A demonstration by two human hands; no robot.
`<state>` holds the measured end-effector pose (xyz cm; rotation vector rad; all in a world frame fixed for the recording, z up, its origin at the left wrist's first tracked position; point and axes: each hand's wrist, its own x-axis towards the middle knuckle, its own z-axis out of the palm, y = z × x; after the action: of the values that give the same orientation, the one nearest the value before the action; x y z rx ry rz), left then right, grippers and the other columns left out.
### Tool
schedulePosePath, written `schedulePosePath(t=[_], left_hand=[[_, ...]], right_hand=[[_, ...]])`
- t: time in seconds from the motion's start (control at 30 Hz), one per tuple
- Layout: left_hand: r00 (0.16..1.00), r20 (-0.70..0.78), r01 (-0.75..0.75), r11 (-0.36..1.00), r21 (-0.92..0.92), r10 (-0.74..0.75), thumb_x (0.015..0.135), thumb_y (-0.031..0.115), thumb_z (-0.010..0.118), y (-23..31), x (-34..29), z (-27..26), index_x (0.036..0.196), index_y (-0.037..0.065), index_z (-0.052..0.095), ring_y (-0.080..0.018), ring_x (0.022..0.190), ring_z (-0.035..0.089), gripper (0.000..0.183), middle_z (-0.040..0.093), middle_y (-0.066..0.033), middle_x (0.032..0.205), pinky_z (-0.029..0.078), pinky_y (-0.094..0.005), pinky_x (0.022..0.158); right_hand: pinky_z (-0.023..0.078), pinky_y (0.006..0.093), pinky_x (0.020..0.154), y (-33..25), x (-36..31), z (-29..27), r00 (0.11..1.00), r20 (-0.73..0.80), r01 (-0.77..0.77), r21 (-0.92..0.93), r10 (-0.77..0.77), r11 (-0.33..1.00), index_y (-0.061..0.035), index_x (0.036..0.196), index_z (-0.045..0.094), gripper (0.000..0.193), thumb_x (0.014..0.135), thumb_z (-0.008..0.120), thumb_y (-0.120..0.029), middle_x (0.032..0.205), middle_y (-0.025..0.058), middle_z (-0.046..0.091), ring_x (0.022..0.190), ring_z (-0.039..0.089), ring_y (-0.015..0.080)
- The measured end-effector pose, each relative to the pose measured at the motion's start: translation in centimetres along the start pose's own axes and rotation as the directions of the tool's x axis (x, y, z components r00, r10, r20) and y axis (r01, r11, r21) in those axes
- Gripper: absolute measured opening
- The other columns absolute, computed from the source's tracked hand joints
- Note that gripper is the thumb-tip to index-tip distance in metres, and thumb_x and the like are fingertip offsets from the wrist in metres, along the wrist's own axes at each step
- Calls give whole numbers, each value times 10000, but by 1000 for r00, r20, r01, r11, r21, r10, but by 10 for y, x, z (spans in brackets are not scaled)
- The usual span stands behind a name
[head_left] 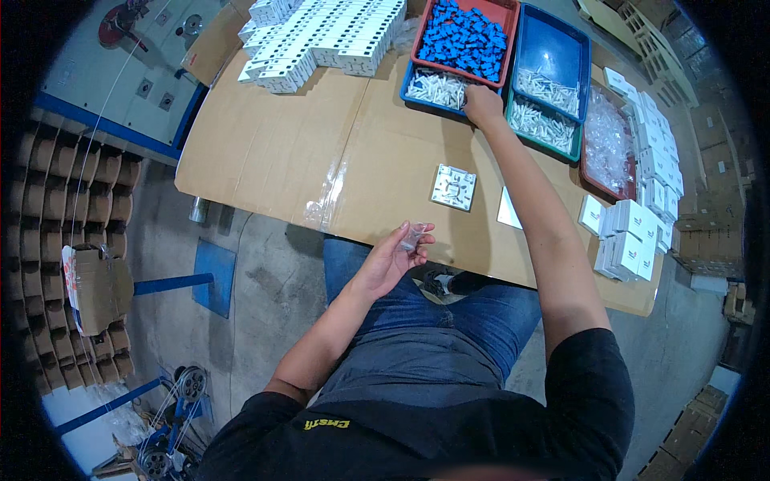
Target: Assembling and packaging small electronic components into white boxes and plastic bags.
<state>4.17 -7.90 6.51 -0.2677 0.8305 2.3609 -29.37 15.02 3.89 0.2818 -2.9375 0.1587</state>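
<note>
From the plate (454, 187) on the worktop (389, 152), the left hand (387, 264) is at 7–8 o'clock, its grip closed on a small clear bag (413, 237). At 1 o'clock the right hand (484, 106) reaches into a blue tray (433, 107) of white pieces (437, 86); its fingertips are hidden, so I cannot tell its grip. A card (508, 212) lies at 4 o'clock, blue pieces (465, 38) at 12.

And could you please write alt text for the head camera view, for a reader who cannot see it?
A person's right hand reaches into a blue tray of small white pieces, while the left hand holds a small clear packet near the table's edge. A square white part lies on the table, and white boxes are stacked at right.
</note>
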Motion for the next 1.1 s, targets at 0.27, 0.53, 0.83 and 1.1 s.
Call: schedulePosePath(t=[0.27,0.53,0.83,1.1], left_hand=[[999,38,-31,993,-111,35,1059,490,396,13,4,14,1342,-2,550,-184,880,621,588,694,-116,1104,503,-330,845],[997,54,-50,988,-146,58,1056,518,376,23,14,30,1332,10,554,-187,867,638,605,683,-141,1164,513,-334,835],[985,116,-108,982,-155,127,1052,528,368,41,30,37,1352,10,547,-194,910,684,625,665,-158,1245,543,-339,857],[983,164,-85,996,-11,85,1050,538,374,24,26,56,1346,31,560,-156,928,681,616,682,-145,1219,541,-305,842]], right_hand=[[548,411,748,27,0,-9,996,-55,-43,405,72,913,-81,931,754,134,817,719,-142,925,133,745,862,713,320],[478,267,559,39,-21,-23,951,45,-190,868,307,459,-39,998,752,253,889,773,-266,794,29,699,636,612,100],[463,226,588,-47,-169,-135,973,230,-227,966,-15,125,-7,1031,735,169,927,713,-137,790,7,649,690,572,62],[426,213,545,-62,-196,-175,965,90,-30,970,-245,240,-14,897,686,111,886,752,-102,745,-15,649,628,551,47]])
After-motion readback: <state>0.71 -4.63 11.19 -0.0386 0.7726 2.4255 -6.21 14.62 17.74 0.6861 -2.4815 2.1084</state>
